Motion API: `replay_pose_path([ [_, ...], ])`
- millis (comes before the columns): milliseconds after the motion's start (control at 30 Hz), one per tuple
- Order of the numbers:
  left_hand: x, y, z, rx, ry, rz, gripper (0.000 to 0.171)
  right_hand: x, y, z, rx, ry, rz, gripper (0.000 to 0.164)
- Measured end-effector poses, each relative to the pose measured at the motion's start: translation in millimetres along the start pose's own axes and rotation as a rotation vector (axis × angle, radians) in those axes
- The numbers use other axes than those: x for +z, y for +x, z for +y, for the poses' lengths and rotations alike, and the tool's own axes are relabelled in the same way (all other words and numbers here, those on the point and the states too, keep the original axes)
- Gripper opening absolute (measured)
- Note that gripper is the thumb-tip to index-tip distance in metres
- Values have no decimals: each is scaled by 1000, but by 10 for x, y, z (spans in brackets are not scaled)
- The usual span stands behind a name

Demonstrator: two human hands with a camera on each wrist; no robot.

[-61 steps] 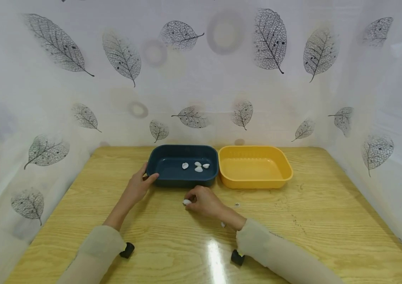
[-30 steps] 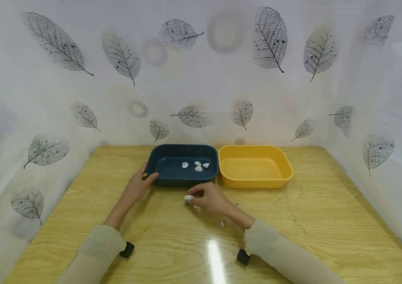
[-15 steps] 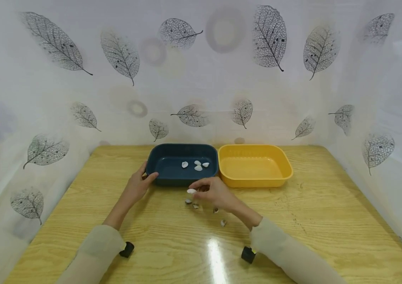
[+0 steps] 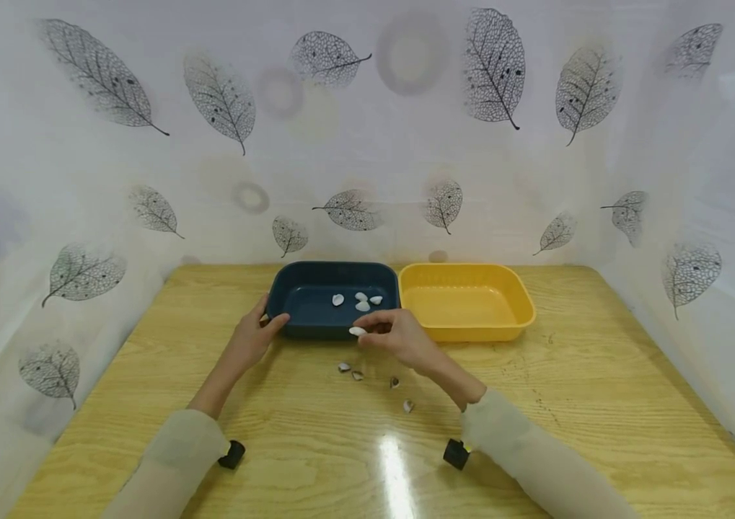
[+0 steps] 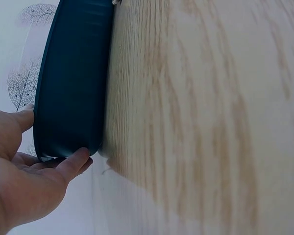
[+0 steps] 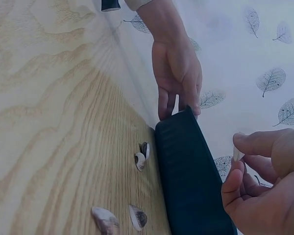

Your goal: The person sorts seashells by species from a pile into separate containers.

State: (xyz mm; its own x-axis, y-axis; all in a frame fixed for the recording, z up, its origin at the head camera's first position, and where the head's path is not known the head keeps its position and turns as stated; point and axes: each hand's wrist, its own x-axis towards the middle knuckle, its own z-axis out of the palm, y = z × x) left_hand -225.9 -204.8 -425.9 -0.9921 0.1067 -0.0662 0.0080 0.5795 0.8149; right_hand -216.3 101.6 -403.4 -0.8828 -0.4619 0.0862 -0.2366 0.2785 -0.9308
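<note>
In the head view my right hand (image 4: 406,340) pinches a small white seashell (image 4: 357,331) between thumb and fingers, at the front rim of a dark blue plastic bin (image 4: 315,332). My left hand (image 4: 250,342) grips that bin's left front corner, thumb at the rim and fingers against the outer side. The left wrist view shows this left hand (image 5: 32,178) on the bin's end. Inside the bin lie several white shells (image 4: 363,306). On the table in front are several darker shells, among them one shell (image 4: 344,367) near the bin and another shell (image 4: 409,406) nearer me.
A yellow bin (image 4: 467,334) stands right beside the blue one, with no shells seen in it. Both are near the back of the wooden table (image 4: 302,447). Behind hangs a pale sheet (image 4: 367,151) printed with leaves.
My right hand has lifted the white shell from the table up to the blue bin's front rim, uncovering shells below it. The left hand stays on the bin's corner.
</note>
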Motion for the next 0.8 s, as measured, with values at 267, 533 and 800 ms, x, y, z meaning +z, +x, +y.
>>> replay_pose_path([
  [267, -4, 9, 4, -6, 1, -2, 79, -2, 51, -36, 21, 3, 48, 25],
  [533, 1, 23, -7, -9, -1, 0, 80, -19, 178, -84, 76, 63, 117, 28],
  [800, 1, 11, -2, -4, 11, 5, 80, -56, 323, -68, 124, 125, 173, 28],
])
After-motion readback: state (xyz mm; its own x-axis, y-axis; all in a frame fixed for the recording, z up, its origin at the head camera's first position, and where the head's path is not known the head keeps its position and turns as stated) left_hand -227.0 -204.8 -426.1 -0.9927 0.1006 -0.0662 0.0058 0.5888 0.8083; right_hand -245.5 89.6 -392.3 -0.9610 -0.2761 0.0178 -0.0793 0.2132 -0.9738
